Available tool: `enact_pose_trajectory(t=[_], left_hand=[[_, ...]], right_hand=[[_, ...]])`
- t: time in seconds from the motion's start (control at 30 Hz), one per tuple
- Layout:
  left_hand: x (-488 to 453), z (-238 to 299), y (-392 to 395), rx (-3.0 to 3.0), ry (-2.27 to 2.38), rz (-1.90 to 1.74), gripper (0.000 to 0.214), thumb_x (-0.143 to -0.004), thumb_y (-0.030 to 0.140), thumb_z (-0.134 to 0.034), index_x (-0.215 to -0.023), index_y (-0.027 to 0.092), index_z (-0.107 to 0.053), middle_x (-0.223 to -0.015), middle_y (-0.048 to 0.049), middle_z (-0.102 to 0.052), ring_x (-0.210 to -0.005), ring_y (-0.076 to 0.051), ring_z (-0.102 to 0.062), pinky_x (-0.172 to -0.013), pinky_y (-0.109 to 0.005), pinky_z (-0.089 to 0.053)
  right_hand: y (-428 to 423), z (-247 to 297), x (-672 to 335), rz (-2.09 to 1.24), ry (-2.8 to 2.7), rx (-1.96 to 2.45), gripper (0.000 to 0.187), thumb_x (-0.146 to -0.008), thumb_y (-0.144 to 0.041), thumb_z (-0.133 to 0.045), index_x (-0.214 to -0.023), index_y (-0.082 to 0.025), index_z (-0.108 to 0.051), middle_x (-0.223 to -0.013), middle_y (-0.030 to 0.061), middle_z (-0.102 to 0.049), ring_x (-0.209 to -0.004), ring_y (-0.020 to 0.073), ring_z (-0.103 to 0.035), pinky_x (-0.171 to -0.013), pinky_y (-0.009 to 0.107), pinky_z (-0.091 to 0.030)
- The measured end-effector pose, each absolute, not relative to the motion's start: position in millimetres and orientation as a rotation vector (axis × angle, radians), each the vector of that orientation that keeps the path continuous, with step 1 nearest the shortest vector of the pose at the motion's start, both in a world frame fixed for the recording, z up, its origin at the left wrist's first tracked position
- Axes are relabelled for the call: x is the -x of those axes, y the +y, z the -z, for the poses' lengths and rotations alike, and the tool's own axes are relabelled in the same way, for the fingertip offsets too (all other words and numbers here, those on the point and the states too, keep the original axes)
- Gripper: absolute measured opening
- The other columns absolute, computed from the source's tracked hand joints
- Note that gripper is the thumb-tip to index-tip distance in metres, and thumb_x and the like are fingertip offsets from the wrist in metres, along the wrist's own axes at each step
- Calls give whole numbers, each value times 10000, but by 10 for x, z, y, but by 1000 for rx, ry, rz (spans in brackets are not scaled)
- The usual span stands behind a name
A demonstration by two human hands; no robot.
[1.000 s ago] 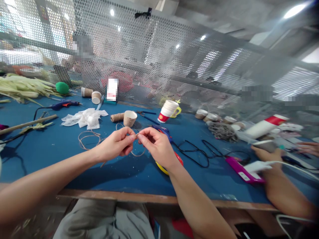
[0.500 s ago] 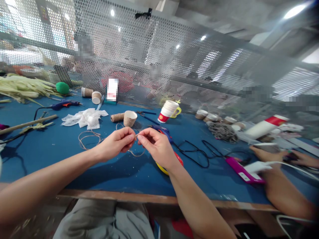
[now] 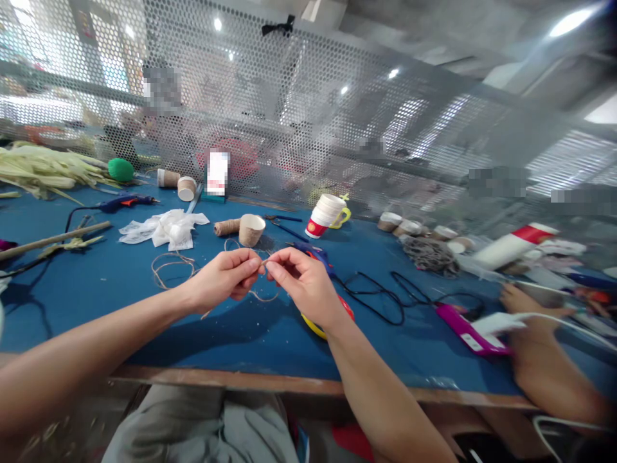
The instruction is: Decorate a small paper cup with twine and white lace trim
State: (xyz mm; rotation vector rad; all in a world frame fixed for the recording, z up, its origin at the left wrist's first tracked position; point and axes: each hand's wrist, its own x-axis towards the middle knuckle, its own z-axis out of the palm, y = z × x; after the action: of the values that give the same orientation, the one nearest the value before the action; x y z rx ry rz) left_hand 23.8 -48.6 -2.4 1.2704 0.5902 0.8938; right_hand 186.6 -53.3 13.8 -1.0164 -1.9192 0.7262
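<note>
My left hand [image 3: 231, 273] and my right hand [image 3: 301, 276] meet fingertip to fingertip above the blue table, both pinching a thin brown twine [image 3: 263, 298]. A loop of it hangs below the fingers, and a short end pokes out under my left hand. More twine lies coiled on the table left of my hands. Just beyond them stands a twine-wrapped paper cup [image 3: 251, 230], with a twine spool [image 3: 226, 227] lying against its left side. A blue glue gun [image 3: 315, 254] lies behind my right hand, partly covered. Under my right wrist shows a red and yellow roll [image 3: 315, 326].
Stacked paper cups [image 3: 325, 215] stand near the mesh screen. Crumpled white cloth [image 3: 166, 228] and another glue gun [image 3: 128, 202] lie left. Right are black cable, a purple power strip [image 3: 470, 329], grey cord [image 3: 429, 255] and a co-worker's hand [image 3: 530, 305] at a cup.
My hands stay almost in place, still pinching the twine; a short twine end now shows below my left hand. At right, the co-worker's hand and cup have shifted.
</note>
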Motion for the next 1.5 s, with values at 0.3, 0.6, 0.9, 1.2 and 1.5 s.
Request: enact_pose_trajectory(t=[0.3,0.6,0.9,1.2,1.5], left_hand=[[-241,35,-504,-1395,633,-988,199,-804,344,-503,-761,172,-412,-472,90,-349,-406,-34,-299,-394,-167,-218],[-244,21,-495,-1453,707,-1035,186,-796,313,-501,-738,150,-432,-555,66,-392,-479,-40,-354,-447,-180,-280],[-246,30,-485,-1421,699,-1029,204,-784,330,-508,-722,146,-447,-517,73,-379,-452,-39,-340,-436,-185,-272],[-245,16,-496,-1413,686,-1068,143,-781,278,-519,-768,152,-453,-513,77,-383,-435,-33,-344,-416,-175,-265],[-229,31,-487,-1390,666,-1044,193,-771,331,-535,-761,147,-477,-516,70,-400,-432,-34,-342,-418,-177,-265]], right_hand=[[-535,-143,-1858,-741,-1913,1017,90,-797,-250,-522,-775,-169,-553,-646,-4,-572,-577,96,-513,-540,218,-427],[-542,-150,-1843,-740,-1916,1037,90,-793,-244,-523,-773,-161,-553,-648,-3,-574,-580,93,-516,-546,217,-429],[-540,-139,-1849,-744,-1915,1048,93,-796,-251,-519,-771,-166,-547,-642,-7,-571,-568,92,-509,-536,214,-426],[-544,-142,-1844,-744,-1930,1051,97,-799,-252,-513,-773,-166,-549,-649,-4,-574,-581,96,-515,-543,216,-426],[-546,-141,-1851,-738,-1940,1048,107,-796,-260,-516,-773,-162,-552,-656,2,-577,-591,99,-516,-556,222,-433]])
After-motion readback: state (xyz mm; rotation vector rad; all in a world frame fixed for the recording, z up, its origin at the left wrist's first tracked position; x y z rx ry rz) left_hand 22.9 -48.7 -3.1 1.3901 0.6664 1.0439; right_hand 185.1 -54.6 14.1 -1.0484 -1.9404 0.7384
